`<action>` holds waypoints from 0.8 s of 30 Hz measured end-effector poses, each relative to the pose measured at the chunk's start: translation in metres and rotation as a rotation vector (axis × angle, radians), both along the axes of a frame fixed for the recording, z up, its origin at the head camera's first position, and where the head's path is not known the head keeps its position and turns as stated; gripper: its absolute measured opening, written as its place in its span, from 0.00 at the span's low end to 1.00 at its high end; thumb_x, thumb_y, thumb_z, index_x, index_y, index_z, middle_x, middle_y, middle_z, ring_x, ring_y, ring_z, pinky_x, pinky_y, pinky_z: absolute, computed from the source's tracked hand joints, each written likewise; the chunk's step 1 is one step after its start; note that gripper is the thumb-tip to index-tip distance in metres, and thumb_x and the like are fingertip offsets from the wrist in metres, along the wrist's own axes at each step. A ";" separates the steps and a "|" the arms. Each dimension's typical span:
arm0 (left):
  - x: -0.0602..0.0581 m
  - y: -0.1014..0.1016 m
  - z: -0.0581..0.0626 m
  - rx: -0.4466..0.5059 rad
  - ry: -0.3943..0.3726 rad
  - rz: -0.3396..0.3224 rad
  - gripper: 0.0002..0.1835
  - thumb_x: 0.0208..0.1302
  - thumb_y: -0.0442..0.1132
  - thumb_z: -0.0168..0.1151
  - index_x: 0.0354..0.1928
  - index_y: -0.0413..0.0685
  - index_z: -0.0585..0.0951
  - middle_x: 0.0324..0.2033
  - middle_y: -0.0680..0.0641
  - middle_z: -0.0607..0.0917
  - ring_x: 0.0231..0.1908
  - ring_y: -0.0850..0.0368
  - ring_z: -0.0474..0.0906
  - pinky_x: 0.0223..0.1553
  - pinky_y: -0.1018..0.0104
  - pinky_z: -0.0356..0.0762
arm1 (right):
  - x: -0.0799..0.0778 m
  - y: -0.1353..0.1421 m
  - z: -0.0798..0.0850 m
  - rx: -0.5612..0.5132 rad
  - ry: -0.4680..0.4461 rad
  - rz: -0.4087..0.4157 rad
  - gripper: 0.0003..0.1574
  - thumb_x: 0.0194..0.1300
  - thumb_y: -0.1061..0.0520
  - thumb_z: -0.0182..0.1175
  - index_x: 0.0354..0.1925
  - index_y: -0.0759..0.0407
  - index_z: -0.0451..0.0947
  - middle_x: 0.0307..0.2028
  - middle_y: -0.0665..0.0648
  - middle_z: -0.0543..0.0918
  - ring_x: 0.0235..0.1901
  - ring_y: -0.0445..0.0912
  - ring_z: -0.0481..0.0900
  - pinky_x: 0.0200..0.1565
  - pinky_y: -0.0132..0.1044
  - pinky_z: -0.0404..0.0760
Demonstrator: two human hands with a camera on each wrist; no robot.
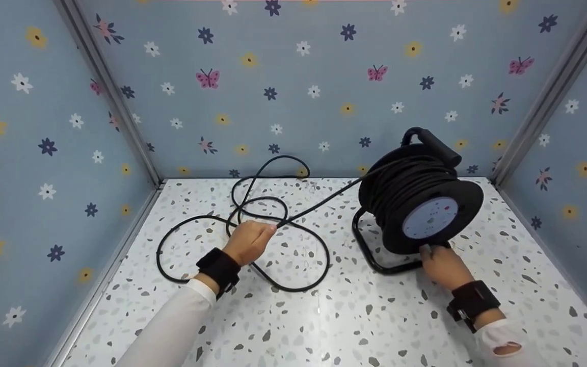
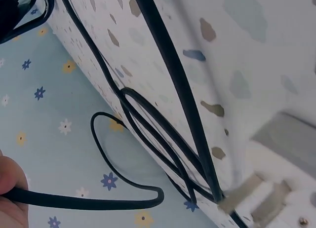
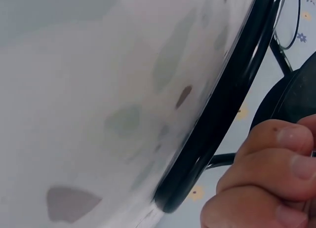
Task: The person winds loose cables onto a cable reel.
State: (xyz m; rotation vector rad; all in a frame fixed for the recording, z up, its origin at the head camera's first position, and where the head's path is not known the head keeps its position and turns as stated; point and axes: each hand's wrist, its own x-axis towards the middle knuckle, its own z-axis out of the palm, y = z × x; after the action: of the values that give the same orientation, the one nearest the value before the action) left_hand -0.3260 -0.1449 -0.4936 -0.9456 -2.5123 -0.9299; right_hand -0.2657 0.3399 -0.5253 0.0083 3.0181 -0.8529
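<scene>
1. Black cable reel (image 1: 416, 191): on the right of the speckled floor (image 1: 319, 326), thickly wound, with a pale round socket plate (image 1: 430, 218) on its disc, a tube stand (image 1: 395, 269) below and a handle (image 1: 440, 148) on top.
2. Black cable (image 1: 324, 203): smooth, stretched straight from reel to left hand (image 1: 249, 242), then lying in loose loops.
3. Left hand: fingers curled around the cable.
4. Right hand (image 1: 446, 267): fingers curled, gripping the reel's lower edge; the exact part is hidden.
5. Behind: flowered wall (image 1: 293, 117).
</scene>
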 end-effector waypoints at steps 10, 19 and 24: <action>-0.001 0.034 -0.008 -0.121 0.017 0.018 0.27 0.82 0.43 0.47 0.17 0.55 0.63 0.16 0.61 0.59 0.18 0.62 0.55 0.26 0.62 0.61 | 0.003 -0.025 0.000 -0.014 0.008 0.054 0.33 0.89 0.46 0.39 0.55 0.74 0.79 0.51 0.80 0.85 0.52 0.74 0.85 0.59 0.69 0.79; 0.000 0.065 -0.007 -0.130 -0.045 0.031 0.28 0.85 0.45 0.47 0.17 0.58 0.60 0.14 0.60 0.58 0.18 0.62 0.54 0.27 0.64 0.58 | 0.008 -0.050 0.010 -0.048 0.015 0.069 0.28 0.89 0.48 0.39 0.32 0.56 0.73 0.24 0.53 0.72 0.28 0.50 0.76 0.42 0.53 0.79; -0.002 0.085 -0.008 -0.147 -0.058 0.046 0.28 0.86 0.47 0.44 0.17 0.59 0.61 0.14 0.60 0.60 0.18 0.61 0.58 0.28 0.64 0.61 | 0.009 -0.062 0.015 -0.080 0.052 0.078 0.30 0.89 0.48 0.40 0.28 0.55 0.71 0.23 0.53 0.70 0.25 0.49 0.72 0.38 0.49 0.77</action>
State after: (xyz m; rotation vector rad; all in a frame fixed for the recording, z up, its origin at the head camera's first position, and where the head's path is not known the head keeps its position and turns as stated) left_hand -0.3279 -0.0595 -0.5021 -0.9108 -2.6703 -0.7783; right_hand -0.2569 0.2774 -0.5104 -0.1331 3.0060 -0.9805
